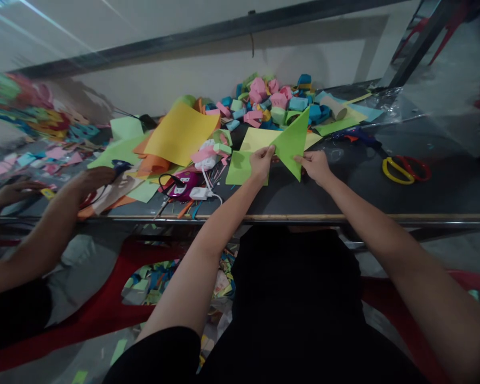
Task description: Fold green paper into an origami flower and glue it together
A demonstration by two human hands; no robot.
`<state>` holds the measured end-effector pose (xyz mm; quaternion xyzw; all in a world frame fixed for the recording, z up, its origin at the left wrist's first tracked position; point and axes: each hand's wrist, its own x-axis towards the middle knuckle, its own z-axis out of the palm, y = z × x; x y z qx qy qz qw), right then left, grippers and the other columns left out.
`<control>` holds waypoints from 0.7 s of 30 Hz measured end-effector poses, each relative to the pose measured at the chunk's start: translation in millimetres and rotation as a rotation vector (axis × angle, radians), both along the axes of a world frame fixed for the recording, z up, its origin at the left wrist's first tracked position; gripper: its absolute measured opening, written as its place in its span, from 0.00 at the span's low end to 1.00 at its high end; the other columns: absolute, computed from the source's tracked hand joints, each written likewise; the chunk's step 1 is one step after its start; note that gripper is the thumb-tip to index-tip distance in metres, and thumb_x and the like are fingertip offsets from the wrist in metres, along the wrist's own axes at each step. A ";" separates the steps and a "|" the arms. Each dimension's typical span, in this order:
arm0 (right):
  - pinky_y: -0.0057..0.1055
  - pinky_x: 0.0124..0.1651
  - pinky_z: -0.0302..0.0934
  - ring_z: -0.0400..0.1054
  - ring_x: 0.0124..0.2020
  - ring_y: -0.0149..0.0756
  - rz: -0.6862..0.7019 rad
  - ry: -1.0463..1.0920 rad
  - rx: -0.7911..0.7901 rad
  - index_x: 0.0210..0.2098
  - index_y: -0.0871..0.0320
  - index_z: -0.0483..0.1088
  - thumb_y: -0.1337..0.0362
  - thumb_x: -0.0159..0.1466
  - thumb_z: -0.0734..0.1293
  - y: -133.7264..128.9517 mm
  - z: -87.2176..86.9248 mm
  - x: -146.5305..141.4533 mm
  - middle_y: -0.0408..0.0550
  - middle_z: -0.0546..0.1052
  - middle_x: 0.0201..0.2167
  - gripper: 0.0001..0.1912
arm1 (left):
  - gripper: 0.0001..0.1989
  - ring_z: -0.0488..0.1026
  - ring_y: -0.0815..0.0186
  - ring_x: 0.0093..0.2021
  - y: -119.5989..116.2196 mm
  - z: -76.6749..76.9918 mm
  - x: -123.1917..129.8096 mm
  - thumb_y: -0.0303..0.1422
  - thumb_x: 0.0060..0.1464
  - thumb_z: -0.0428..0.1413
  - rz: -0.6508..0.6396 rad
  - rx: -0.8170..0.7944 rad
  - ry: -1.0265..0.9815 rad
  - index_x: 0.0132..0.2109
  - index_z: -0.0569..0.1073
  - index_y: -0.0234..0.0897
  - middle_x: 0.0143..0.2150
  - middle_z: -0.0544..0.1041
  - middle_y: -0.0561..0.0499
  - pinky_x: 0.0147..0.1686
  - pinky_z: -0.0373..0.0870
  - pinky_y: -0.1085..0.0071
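A bright green sheet of paper point(294, 144), folded to a triangular shape, is held up above the dark table. My left hand point(262, 161) pinches its left corner, and my right hand point(315, 165) pinches its lower right edge. Beneath and beside my left hand lies another green sheet point(239, 169), with a pale yellow sheet point(258, 140) behind it. Behind the held paper rises a pile of small folded paper pieces point(279, 100) in pink, blue, green and yellow.
Red-and-yellow-handled scissors point(406, 169) lie right on the table point(344, 200). A purple power strip point(185, 185) with a white plug, orange and yellow sheets point(182, 133) and scraps are on the left. Another person's hand point(94, 181) holds a dark tool point(121, 166) at far left.
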<state>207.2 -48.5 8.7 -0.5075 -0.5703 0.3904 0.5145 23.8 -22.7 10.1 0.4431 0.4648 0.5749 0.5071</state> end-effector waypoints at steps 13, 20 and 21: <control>0.35 0.28 0.70 0.72 0.25 0.38 0.005 0.044 -0.066 0.25 0.56 0.77 0.35 0.48 0.79 -1.7 3.8 2.6 0.46 0.77 0.21 0.29 | 0.17 0.78 0.68 0.31 -5.2 2.0 3.4 0.43 0.56 0.69 -0.059 0.045 -0.037 0.41 0.77 0.34 0.29 0.77 0.53 0.37 0.76 0.72; 0.33 0.32 0.64 0.66 0.27 0.34 -0.006 0.036 0.105 0.18 0.54 0.66 0.32 0.51 0.77 -1.5 3.2 -4.0 0.43 0.67 0.21 0.33 | 0.18 0.79 0.60 0.33 -19.1 6.9 6.3 0.40 0.47 0.74 -0.504 0.170 0.411 0.33 0.79 0.29 0.26 0.80 0.46 0.38 0.75 0.67; 0.33 0.33 0.64 0.65 0.28 0.33 -0.006 0.022 0.148 0.17 0.54 0.64 0.33 0.51 0.77 -0.9 3.4 -5.5 0.42 0.66 0.21 0.34 | 0.17 0.79 0.61 0.32 -20.7 8.9 5.3 0.40 0.49 0.73 -0.521 0.177 0.436 0.30 0.79 0.30 0.25 0.80 0.45 0.37 0.75 0.68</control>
